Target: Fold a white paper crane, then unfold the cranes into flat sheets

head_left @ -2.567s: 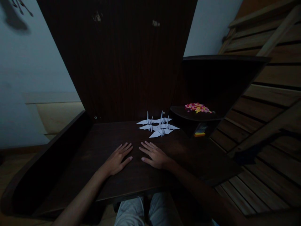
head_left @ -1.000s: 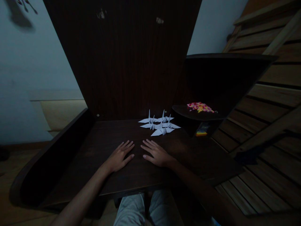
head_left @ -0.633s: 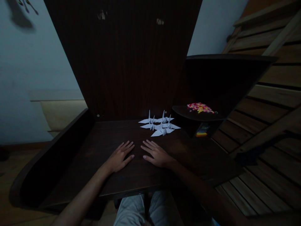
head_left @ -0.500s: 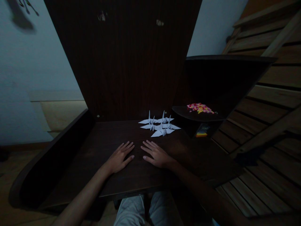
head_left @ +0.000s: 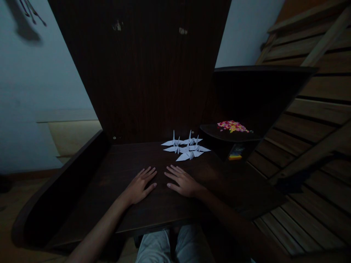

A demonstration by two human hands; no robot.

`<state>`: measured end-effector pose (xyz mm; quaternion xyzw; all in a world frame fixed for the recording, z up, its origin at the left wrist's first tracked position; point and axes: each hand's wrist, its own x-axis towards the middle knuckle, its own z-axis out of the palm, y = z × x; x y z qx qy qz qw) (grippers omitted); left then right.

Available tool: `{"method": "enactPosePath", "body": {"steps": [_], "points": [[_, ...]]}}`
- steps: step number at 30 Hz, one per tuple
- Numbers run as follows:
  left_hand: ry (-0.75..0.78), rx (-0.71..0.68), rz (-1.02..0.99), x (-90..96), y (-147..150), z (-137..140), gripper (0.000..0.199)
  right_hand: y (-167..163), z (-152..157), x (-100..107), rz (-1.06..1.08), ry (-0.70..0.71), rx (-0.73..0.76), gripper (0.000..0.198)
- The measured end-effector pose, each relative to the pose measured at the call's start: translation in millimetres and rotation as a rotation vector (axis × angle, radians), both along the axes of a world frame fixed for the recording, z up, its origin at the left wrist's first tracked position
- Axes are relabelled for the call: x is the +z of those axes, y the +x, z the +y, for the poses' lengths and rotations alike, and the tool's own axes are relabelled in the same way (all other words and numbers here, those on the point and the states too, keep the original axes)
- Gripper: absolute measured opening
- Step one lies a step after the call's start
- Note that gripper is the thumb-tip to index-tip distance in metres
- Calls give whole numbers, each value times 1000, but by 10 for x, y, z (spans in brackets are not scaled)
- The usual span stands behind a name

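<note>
My left hand (head_left: 139, 186) lies palm down on the dark wooden desk (head_left: 153, 215), fingers stretched out and thumb pointing right. Across a small gap, my right hand (head_left: 183, 181) rests flat in the same way, its thumb toward the left. Neither hand holds anything. Several white folded paper cranes (head_left: 190, 155) stand in a tight group just beyond my right hand, apart from its fingertips. Their wings point sideways, and some overlap others.
A pile of small pink, red and yellow pieces (head_left: 233, 126) sits on a corner shelf (head_left: 211, 131) at the right. Under it is a small item with a yellow edge (head_left: 235, 157). A raised side panel (head_left: 63, 186) bounds the desk's left; wooden slats (head_left: 315, 117) stand at the right.
The view has shifted very slightly, so the scene sits a little lower in the picture. Both hands and the paper cranes keep their places on the desk.
</note>
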<state>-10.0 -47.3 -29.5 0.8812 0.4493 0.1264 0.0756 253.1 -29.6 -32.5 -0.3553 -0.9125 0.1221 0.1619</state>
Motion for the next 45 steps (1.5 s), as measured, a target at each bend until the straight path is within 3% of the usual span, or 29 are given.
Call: {"method": "enactPosePath", "body": {"steps": [8, 13, 19, 22, 24, 28, 32, 35, 39, 45], "points": [[-12, 6, -36, 4, 20, 9, 56, 27, -1, -25, 54, 72, 11, 48], [16, -2, -79, 28, 40, -15, 52, 111, 42, 74, 207, 213, -9, 40], [124, 2, -177, 54, 53, -47, 37, 356, 217, 267, 458, 551, -411, 30], [154, -14, -208, 59, 59, -47, 35, 471, 336, 284, 357, 587, -628, 37], [161, -10, -204, 60, 63, -45, 34, 520, 417, 258, 272, 546, -696, 45], [166, 1, -188, 60, 65, -47, 33, 552, 529, 165, 141, 424, -649, 36], [177, -1, -198, 52, 52, -42, 32, 556, 502, 150, 148, 365, -632, 33], [182, -4, -212, 59, 50, -34, 32, 542, 381, 249, 197, 368, -586, 29], [122, 1, -272, 144, 120, -17, 35, 423, 160, 468, 351, 399, -389, 25], [18, 146, -564, 419, 418, 108, 52, 43, 34, 636, 517, 375, -181, 24]]}}
